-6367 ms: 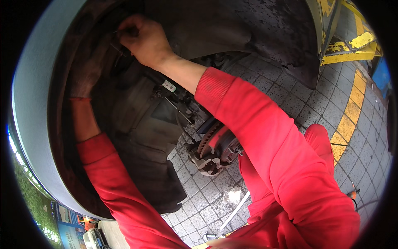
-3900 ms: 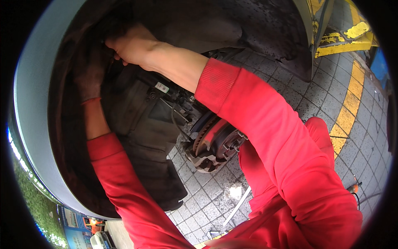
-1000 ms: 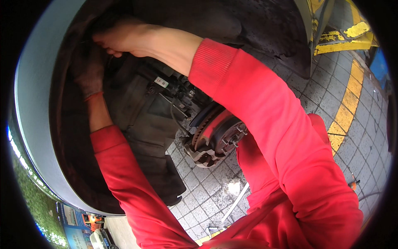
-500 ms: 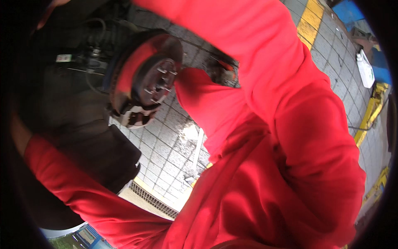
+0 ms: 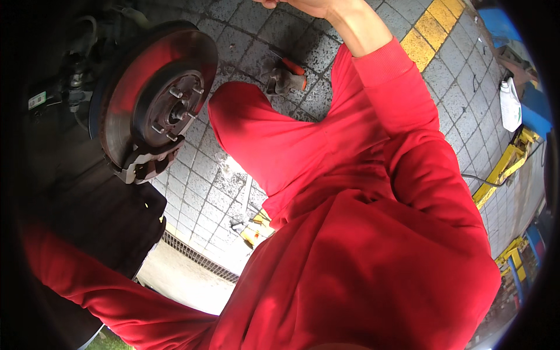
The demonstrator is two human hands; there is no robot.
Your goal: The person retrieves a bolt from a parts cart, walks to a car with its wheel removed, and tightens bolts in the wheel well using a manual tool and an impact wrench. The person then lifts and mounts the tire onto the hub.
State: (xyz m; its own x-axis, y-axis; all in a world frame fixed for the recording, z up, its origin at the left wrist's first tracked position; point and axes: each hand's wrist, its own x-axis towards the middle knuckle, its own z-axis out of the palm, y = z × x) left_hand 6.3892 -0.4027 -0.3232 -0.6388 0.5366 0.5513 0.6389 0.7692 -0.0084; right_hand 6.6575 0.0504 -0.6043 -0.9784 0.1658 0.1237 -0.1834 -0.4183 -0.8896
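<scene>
At the top edge shows part of my right hand [image 5: 315, 7], its fingers mostly cut off, so its grip cannot be made out. My left arm, in a red sleeve, reaches into the dark at the left, and the left hand there is out of sight. Between the arms stands a bare wheel hub [image 5: 175, 108] with several studs, in front of a brake disc [image 5: 125, 76]. A bracket [image 5: 149, 163] sits at the disc's lower rim. Neither hand is seen touching these parts.
On the tiled floor behind my bent knee lies a rusty metal part [image 5: 283, 83] with an orange-handled tool [image 5: 293, 66] beside it. A white jug [image 5: 510, 108] and a yellow metal arm [image 5: 504, 166] are at the right. A drain grate [image 5: 198, 256] runs below the dark fender [image 5: 111, 233].
My right arm has swung back toward my body, baring the wrist and part of the hand. The view has shifted, so the hub now sits further left. The orange-handled tool shows more fully.
</scene>
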